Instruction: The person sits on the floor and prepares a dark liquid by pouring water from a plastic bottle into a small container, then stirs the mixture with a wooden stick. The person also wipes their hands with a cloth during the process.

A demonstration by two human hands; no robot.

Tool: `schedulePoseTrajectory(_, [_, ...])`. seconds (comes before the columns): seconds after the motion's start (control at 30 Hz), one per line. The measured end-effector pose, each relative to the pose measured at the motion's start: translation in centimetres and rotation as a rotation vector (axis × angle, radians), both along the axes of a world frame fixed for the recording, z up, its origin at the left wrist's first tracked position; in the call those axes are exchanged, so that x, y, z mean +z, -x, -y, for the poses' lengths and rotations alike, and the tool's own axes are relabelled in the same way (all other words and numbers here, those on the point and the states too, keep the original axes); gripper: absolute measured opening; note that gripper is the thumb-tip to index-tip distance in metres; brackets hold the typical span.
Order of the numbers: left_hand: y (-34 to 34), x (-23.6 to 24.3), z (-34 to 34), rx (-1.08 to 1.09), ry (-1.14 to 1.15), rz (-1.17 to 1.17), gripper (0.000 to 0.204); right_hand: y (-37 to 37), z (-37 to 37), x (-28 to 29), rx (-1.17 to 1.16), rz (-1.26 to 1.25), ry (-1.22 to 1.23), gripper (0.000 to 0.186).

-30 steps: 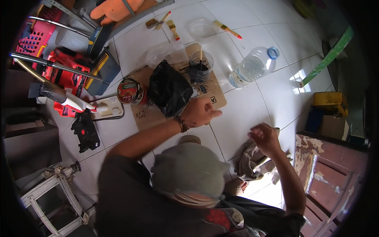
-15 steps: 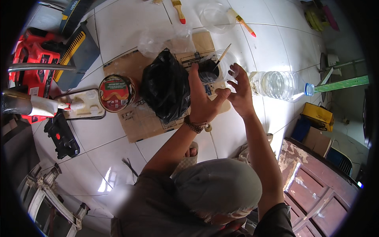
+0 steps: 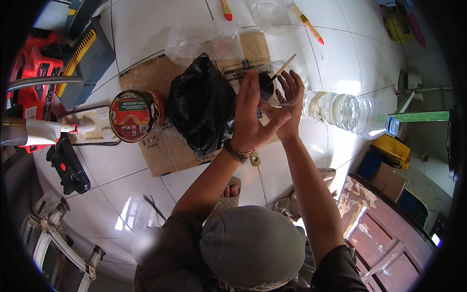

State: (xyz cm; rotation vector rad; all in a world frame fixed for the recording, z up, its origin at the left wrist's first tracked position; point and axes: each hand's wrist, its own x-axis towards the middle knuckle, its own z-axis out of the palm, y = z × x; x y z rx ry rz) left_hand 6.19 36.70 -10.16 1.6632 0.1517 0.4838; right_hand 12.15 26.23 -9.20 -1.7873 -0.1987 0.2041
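A clear plastic cup (image 3: pixel 280 101), tilted and with dark contents inside, sits between my two hands above the edge of the cardboard. A thin stick with a pale upper end (image 3: pixel 287 63) leans out of it. My left hand (image 3: pixel 250 114) presses against its left side, fingers pointing away from me. Curled round the right side is my right hand (image 3: pixel 289 119), its thumb pointing toward my left hand. Just left of my left hand, a black plastic bag (image 3: pixel 201 104) lies bunched on the cardboard sheet (image 3: pixel 170 158). Part of the cup's left side is hidden by my left fingers.
A red round tin (image 3: pixel 132 116) stands at the left, near a paint tray (image 3: pixel 102 129). A large water bottle (image 3: pixel 345 112) lies to the right. Brushes (image 3: pixel 311 28), a clear lid (image 3: pixel 275 18) and clear plastic film (image 3: pixel 194 43) lie beyond. A wooden panel (image 3: pixel 384 233) is at lower right.
My right hand has moved in from the cup's right side and closed round it. The cup is more tilted. The whole view has shifted slightly.
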Motion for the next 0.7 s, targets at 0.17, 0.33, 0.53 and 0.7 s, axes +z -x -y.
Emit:
schedulePoseTrajectory(0.17, [-0.3,0.0,0.2,0.069,-0.114,0.035,0.109,0.4,-0.6,0.1,-0.080,-0.047,-0.033,0.112])
schedulePoseTrajectory(0.33, [-0.4,0.2,0.1,0.067,-0.111,0.037,0.109,0.5,-0.4,-0.4,-0.080,-0.021,-0.006,0.109])
schedulePoseTrajectory(0.53, [0.0,1.2,0.1,0.042,-0.048,-0.032,0.110,0.5,-0.7,-0.4,-0.076,0.007,0.064,0.108])
schedulePoseTrajectory(0.7, [0.1,1.6,0.3,0.009,0.073,-0.051,0.110,0.4,-1.1,-0.2,-0.093,-0.006,0.060,0.107])
